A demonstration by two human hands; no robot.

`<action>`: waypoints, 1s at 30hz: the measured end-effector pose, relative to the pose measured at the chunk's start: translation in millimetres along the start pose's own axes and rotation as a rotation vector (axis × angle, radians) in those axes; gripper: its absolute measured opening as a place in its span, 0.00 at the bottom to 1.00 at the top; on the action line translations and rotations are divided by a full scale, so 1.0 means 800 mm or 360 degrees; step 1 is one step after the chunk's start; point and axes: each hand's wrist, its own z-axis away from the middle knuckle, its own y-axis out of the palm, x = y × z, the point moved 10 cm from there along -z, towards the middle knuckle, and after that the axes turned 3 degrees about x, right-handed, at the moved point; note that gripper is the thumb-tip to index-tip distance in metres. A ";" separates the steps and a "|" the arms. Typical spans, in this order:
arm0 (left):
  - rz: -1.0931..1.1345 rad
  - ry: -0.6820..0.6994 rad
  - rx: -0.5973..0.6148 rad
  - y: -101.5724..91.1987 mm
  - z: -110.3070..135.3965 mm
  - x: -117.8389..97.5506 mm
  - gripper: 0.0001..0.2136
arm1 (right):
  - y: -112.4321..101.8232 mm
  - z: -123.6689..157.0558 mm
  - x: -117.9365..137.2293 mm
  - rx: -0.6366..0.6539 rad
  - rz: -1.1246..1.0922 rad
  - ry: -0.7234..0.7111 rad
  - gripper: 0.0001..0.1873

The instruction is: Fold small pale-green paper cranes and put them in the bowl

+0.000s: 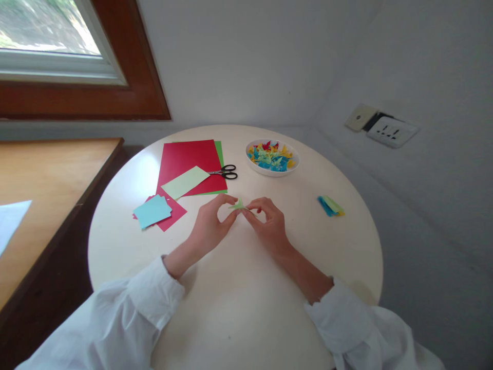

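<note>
We held the small folded green paper (240, 204) over the table (231, 277), between our two hands: the left hand (211, 218) pinched one side with thumb and finger, the right hand (270, 222) pinched the other, probably to steady it. The scissors (222, 171) lay partly on the red sheet (188, 154), seemingly for easy reach. A white dish (270, 173) gathered bright paper shapes (272, 157), likely against scattering.

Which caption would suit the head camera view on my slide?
Left hand and right hand pinch folded green paper over a round white table, scissors beyond.
</note>
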 end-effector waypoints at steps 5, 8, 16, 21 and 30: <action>-0.0165 0.0104 -0.0091 -0.007 -0.002 -0.008 0.02 | -0.007 0.001 0.013 -0.0075 0.0124 -0.0138 0.03; -0.0173 0.0079 -0.0078 -0.005 -0.002 -0.007 0.04 | -0.009 0.001 0.017 -0.0103 0.0156 -0.0179 0.03; -0.0081 0.0130 -0.0111 -0.004 -0.001 -0.008 0.02 | -0.007 0.002 0.020 -0.0089 0.0188 -0.0204 0.02; -0.0093 0.0152 -0.0116 -0.004 -0.001 -0.008 0.03 | -0.004 0.002 0.023 -0.0068 0.0206 -0.0238 0.03; -0.0105 0.0079 -0.0081 -0.003 -0.002 -0.004 0.04 | -0.002 0.001 0.022 -0.0031 0.0219 -0.0220 0.04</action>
